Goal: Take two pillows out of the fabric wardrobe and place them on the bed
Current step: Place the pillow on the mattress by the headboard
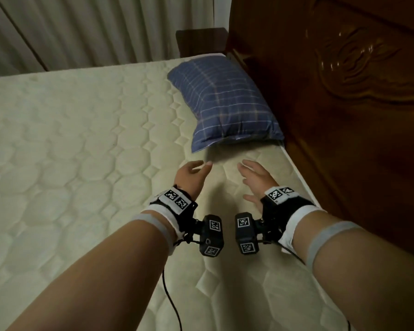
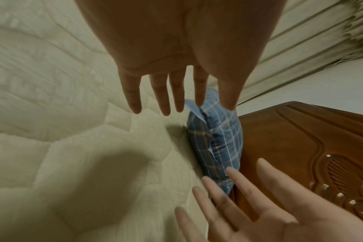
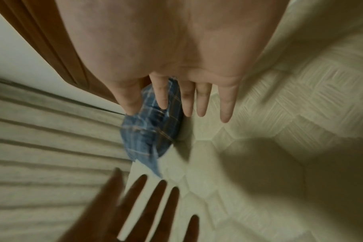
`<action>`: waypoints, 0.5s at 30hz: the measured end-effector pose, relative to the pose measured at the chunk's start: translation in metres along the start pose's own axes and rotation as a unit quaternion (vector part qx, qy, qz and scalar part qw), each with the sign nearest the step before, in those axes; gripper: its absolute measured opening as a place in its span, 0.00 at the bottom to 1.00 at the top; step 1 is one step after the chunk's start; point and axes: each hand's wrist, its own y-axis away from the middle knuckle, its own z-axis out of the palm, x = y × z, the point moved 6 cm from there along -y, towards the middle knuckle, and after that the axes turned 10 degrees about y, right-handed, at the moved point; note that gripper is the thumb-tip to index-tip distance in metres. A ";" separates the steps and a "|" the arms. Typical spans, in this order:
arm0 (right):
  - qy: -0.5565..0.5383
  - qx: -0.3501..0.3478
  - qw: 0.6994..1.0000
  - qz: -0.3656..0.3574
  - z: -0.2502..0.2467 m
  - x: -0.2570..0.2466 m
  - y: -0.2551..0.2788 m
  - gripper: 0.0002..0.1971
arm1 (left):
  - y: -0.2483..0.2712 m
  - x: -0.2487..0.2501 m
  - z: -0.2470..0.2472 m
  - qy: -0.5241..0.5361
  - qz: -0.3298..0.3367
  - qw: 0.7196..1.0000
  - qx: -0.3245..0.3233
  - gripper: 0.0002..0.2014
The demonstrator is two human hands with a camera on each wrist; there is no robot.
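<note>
A soft blue plaid pillow (image 1: 225,103) lies just beyond both hands, apart from their fingertips, on the bed (image 1: 69,151) with its quilted cream mattress. The left hand (image 1: 191,177) and right hand (image 1: 256,180) hover with fingers spread, holding nothing. Carved glossy wooden headboard (image 1: 356,103) stands right of the right hand.

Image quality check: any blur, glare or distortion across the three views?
Head view: dim but sharp, glare spots on the carved headboard. Left wrist: wide-angle stretch, right hand softly blurred. Right wrist: heaviest motion blur, plaid pillow smeared, left hand dark; hand shadows on the mattress.
</note>
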 end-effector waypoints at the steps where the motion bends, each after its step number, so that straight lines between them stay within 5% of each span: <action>1: -0.011 0.000 1.000 -0.003 -0.004 -0.007 0.011 0.21 | 0.010 0.003 0.001 0.013 0.002 1.000 -0.004 0.20; 4: -0.055 -0.003 0.998 -0.016 -0.024 -0.032 0.047 0.16 | 0.048 0.025 0.009 0.054 -0.014 0.998 -0.025 0.08; 10: -0.135 -0.006 0.990 -0.031 -0.086 -0.099 0.154 0.20 | 0.143 0.121 0.030 0.080 0.004 0.994 -0.078 0.12; 15: -0.186 0.057 0.980 -0.053 -0.146 -0.146 0.279 0.18 | 0.249 0.215 0.050 0.070 0.057 0.984 -0.152 0.07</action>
